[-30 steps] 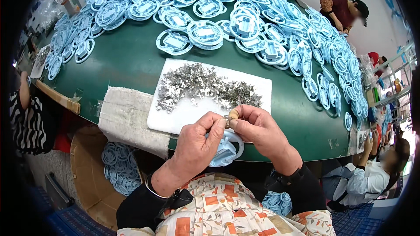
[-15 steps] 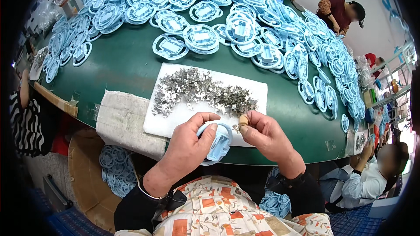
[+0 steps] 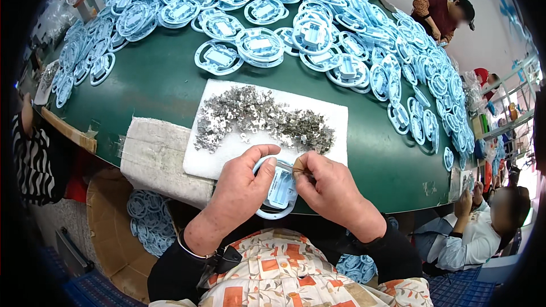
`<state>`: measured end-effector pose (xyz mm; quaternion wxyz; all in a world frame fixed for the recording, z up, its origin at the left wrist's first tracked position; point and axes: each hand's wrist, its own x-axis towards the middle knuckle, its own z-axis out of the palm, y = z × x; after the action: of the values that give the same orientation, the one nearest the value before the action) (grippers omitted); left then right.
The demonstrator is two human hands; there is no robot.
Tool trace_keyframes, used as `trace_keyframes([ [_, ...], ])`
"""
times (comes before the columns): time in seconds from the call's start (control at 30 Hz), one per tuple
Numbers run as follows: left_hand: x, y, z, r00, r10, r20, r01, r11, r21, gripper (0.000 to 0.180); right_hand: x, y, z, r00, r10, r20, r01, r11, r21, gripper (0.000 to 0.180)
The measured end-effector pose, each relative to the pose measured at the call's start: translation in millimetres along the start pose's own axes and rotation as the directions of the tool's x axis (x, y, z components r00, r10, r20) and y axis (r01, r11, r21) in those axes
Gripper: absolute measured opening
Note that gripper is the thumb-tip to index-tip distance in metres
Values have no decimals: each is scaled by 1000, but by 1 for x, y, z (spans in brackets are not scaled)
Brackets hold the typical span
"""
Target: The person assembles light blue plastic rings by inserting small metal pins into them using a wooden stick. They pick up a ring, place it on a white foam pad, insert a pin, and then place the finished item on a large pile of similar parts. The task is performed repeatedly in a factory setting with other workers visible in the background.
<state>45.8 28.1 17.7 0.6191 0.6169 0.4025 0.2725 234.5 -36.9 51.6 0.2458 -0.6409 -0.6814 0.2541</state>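
Observation:
My left hand (image 3: 242, 190) grips a round light-blue plastic part (image 3: 278, 193) at the near edge of the table, thumb over its upper rim. My right hand (image 3: 330, 190) pinches a small metal clip (image 3: 296, 166) between thumb and fingertips and holds it against the top of the blue part. Just beyond both hands lies a white sheet (image 3: 227, 150) carrying a heap of small silvery metal clips (image 3: 261, 119).
The green table (image 3: 159, 88) holds many more light-blue round parts (image 3: 261, 45) across its far half and right side. A white cloth pad (image 3: 153, 156) lies left of the sheet. A cardboard box with blue parts (image 3: 148, 219) stands below. Other people sit at the right and far side.
The blue part has come up from below the table edge into my left hand's grip. My right hand has brought a metal clip down onto it.

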Motion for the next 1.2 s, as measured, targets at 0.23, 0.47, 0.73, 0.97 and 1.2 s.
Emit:
trace_keyframes([
  [0.23,-2,14,0,999,-52,9,51,992,115,29,2,-13,-3,997,77,12,-77,997,-9,17],
  [0.47,0,-3,0,1000,5,-16,-4,999,50,28,-17,8,-10,995,-97,5,97,994,-46,38],
  [0.73,1,-1,1,1000,7,-21,-5,994,106,29,-16,-5,-1,989,-126,79,133,988,-83,52],
  [0.97,3,-2,0,999,-27,-16,29,996,89,29,-19,0,-7,994,-82,74,84,996,-15,47],
  [1.2,2,-1,0,999,-37,-16,37,998,51,30,-19,2,-12,995,-92,-26,88,989,-120,52],
])
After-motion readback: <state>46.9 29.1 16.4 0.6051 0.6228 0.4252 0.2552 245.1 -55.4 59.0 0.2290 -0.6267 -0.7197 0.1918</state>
